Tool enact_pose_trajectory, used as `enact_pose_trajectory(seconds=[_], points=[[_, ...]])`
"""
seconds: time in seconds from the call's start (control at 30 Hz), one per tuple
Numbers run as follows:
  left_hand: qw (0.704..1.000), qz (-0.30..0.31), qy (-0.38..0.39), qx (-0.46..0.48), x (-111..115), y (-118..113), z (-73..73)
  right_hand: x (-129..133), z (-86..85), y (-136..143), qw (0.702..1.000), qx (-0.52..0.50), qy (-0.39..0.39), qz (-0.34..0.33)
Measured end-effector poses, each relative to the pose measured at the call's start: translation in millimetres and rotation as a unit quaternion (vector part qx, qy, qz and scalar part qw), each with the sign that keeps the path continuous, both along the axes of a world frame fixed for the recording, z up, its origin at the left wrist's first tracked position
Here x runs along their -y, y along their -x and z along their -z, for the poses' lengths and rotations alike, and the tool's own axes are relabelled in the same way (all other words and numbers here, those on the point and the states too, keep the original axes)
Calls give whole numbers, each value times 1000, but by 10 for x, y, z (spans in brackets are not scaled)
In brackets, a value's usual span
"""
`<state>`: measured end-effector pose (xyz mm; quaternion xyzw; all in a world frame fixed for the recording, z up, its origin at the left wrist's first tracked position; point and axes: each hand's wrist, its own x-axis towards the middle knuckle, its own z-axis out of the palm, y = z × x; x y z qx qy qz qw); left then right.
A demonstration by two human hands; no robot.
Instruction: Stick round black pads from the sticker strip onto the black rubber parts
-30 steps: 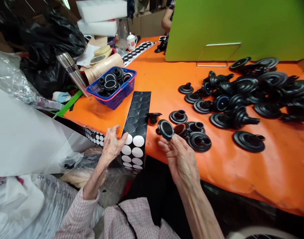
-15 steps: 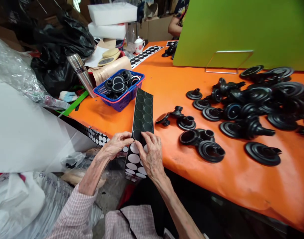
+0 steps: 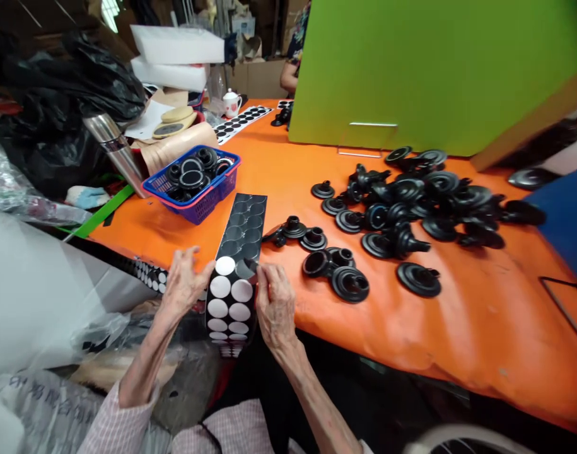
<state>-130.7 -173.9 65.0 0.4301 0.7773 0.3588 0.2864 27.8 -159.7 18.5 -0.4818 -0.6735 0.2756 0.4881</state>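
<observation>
A black strip [image 3: 243, 224] with two rows of circles runs over the table's front edge; its hanging part carries white discs [image 3: 239, 312]. My left hand [image 3: 185, 280] is at the strip's left edge, fingers apart, thumb tip near the top white disc. Between the thumb and fingers of my right hand [image 3: 273, 296] is the edge of a dark round sticker [image 3: 246, 269], partly lifted from the strip. Right of the strip, several black suction-cup-like parts [image 3: 349, 284] lie on the orange table [image 3: 279, 167].
A blue basket [image 3: 200, 205] of black round parts stands behind and left, near a steel flask [image 3: 113, 148]. More black parts [image 3: 418, 279] are piled right. A green board [image 3: 387, 69] rises behind them. Another person's arm [image 3: 289, 78] shows at the back.
The view has turned right. My left hand has moved off the strip's surface and its fingers have spread. My right hand has lifted a dark sticker's edge, and more white discs show.
</observation>
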Motion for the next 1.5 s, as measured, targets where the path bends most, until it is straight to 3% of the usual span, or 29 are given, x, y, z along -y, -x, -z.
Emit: enact_pose_trajectory(seconds=[0.03, 0.1, 0.17, 0.27, 0.33, 0.4, 0.47, 0.53, 0.67, 0.8, 0.87, 0.93, 1.0, 1.1, 1.17, 1.23, 1.4, 1.5], points=[[1000, 2, -7, 13, 10, -69, -14, 55, -2, -53, 1000, 6, -2, -9], [990, 76, 10, 121, 33, -239, -35, 183, -1, -149, 1000, 9, 4, -26], [957, 147, 37, 247, 48, -419, -48, 293, -9, -242, 999, -12, 24, -47], [934, 179, 44, 305, 24, -651, -99, 348, -53, -397, 985, -126, 113, -29], [939, 237, 57, 243, -50, -791, -179, 305, -94, -509, 959, -217, 184, 14], [955, 278, 31, 98, -202, -939, -269, 233, -140, -623, 937, -271, 213, 65], [961, 259, -46, -83, -451, -1094, -313, 176, -190, -743, 931, -286, 195, 116], [939, 252, -106, -209, -776, -1239, -274, 167, -238, -875, 935, -280, 175, 134], [880, 398, -105, -236, -1370, -1419, -40, 309, -264, -1170, 952, -232, 173, 102], [890, 395, -117, -195, -1549, -1415, 32, 512, -208, -1395, 955, -196, 206, 89], [921, 355, -129, -93, -1496, -1353, -42, 570, -183, -1439, 953, -188, 224, 84], [937, 304, -121, 123, -1384, -1270, -142, 585, -168, -1440, 955, -176, 223, 84], [898, 247, -87, 352, -1229, -1188, -222, 567, -159, -1412, 961, -157, 215, 70], [834, 168, -37, 524, -954, -1086, -259, 516, -162, -1339, 970, -134, 203, 28], [806, 137, -11, 575, -753, -1032, -236, 491, -185, -1288, 969, -151, 194, 17], [796, 133, 6, 590, -546, -987, -194, 480, -233, -1247, 963, -192, 189, 22], [836, 156, 19, 526, -93, -939, -86, 467, -382, -1180, 933, -235, 272, 5], [839, 174, 25, 515, 68, -944, -35, 445, -385, -1124, 908, -289, 304, 2]])
